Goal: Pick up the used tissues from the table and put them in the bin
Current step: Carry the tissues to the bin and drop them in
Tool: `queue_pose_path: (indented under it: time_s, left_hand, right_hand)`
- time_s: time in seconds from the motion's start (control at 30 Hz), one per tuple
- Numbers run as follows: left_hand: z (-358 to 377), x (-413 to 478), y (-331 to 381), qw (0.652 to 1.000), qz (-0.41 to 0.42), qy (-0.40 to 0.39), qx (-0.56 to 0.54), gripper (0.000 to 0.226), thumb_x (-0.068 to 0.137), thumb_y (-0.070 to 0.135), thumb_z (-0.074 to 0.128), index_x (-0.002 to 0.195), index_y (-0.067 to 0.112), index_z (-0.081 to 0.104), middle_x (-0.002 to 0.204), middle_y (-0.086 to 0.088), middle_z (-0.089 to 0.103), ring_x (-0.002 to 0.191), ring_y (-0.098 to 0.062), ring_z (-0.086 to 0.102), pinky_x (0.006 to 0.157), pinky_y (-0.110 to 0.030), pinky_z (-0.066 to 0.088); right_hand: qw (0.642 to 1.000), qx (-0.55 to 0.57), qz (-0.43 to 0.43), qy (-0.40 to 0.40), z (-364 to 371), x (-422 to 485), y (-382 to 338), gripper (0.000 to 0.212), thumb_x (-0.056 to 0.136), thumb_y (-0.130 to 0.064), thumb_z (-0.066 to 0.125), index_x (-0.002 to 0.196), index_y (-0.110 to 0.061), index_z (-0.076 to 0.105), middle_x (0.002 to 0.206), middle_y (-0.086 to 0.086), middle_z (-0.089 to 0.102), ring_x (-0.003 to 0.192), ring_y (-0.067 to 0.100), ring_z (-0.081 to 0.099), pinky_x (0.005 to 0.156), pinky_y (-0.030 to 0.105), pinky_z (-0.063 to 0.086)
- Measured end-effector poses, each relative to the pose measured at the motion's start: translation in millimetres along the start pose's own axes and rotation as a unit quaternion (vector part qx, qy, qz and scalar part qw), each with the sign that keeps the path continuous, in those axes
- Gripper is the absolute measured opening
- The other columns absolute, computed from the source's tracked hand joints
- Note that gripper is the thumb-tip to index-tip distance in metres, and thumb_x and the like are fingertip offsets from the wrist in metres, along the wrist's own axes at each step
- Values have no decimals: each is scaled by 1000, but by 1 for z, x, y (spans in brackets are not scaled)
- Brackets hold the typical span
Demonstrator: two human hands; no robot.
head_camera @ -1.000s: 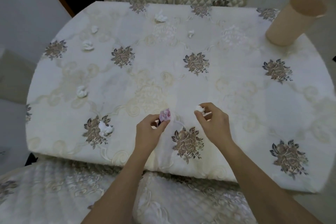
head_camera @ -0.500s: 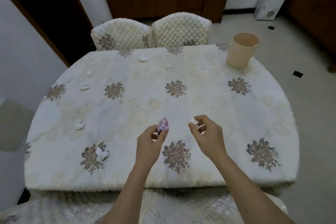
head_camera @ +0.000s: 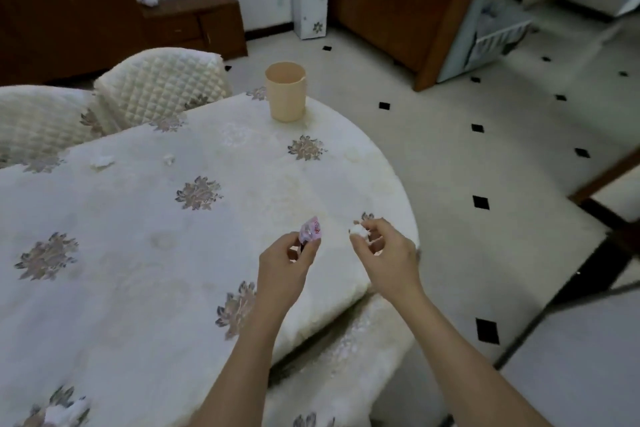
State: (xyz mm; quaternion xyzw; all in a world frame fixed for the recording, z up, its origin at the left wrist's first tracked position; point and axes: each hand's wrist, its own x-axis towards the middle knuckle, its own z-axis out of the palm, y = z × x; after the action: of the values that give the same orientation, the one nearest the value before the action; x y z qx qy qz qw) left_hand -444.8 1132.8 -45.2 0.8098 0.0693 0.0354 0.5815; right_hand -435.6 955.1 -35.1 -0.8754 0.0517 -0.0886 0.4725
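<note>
My left hand (head_camera: 285, 263) pinches a small pink and white wrapper (head_camera: 311, 228) above the table (head_camera: 138, 253). My right hand (head_camera: 384, 255) pinches a crumpled white tissue (head_camera: 358, 229) near the table's right edge. The beige bin (head_camera: 285, 91) stands upright on the far right corner of the table, well beyond both hands. Loose tissues lie on the cloth: one (head_camera: 102, 161) at the far side, a smaller one (head_camera: 168, 158) beside it, and another (head_camera: 65, 411) at the near left edge.
Two quilted chairs (head_camera: 162, 80) stand behind the table, and another padded seat (head_camera: 346, 374) is under my arms. To the right is tiled floor (head_camera: 485, 156) with black diamonds. Wooden cabinets (head_camera: 194, 24) line the back wall.
The view has swung up and to the right, bringing the bin nearer the centre. Both hands keep their hold and have shifted toward the table's right side.
</note>
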Motion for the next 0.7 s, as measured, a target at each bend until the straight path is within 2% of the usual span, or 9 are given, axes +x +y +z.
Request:
queue_pose_path:
  time_s: [0.17, 0.3, 0.47, 0.53, 0.6, 0.7]
  left_hand:
    - [51, 9, 26, 996, 37, -80, 8, 28, 92, 35, 65, 67, 22, 60, 66, -2, 59, 55, -9, 46, 54, -16, 35]
    - [91, 19, 38, 991, 62, -121, 15, 30, 92, 36, 64, 68, 20, 62, 64, 2, 59, 55, -6, 47, 54, -16, 36]
    - [141, 31, 51, 986, 56, -156, 16, 34, 91, 30, 66, 59, 27, 55, 54, 10, 50, 50, -3, 45, 52, -14, 33]
    - [159, 40, 57, 985, 58, -163, 23, 34, 91, 32, 66, 61, 21, 56, 55, 2, 51, 49, -3, 43, 52, -13, 32]
    - [184, 52, 64, 984, 51, -166, 28, 36, 91, 39, 65, 67, 12, 59, 64, -14, 56, 52, -9, 43, 54, -22, 35]
    - [224, 72, 74, 985, 47, -162, 34, 38, 91, 44, 63, 70, 12, 61, 70, -15, 60, 56, -13, 47, 58, -30, 41]
  right_hand:
    - [996, -6, 32, 80, -55, -2, 24, 10, 85, -30, 72, 89, -32, 63, 68, -12, 62, 62, 3, 59, 62, 17, 45]
    - [989, -5, 63, 137, -86, 3, 48, 9, 84, -28, 72, 90, -27, 66, 69, -11, 62, 63, 0, 59, 59, 8, 41]
    - [981, 8, 86, 171, -120, 21, 78, 5, 86, -30, 70, 87, -26, 67, 67, -14, 63, 63, 1, 59, 58, 9, 41]
    - [980, 10, 85, 180, -131, 33, 89, 7, 87, -31, 70, 86, -24, 67, 66, -13, 61, 61, 2, 58, 57, 9, 41]
    - [980, 9, 89, 179, -146, 51, 105, 9, 87, -33, 69, 86, -25, 67, 67, -12, 62, 61, 4, 58, 56, 11, 41]
    - [981, 17, 90, 173, -168, 86, 128, 9, 88, -34, 68, 86, -25, 66, 69, -10, 63, 62, 4, 59, 58, 15, 43]
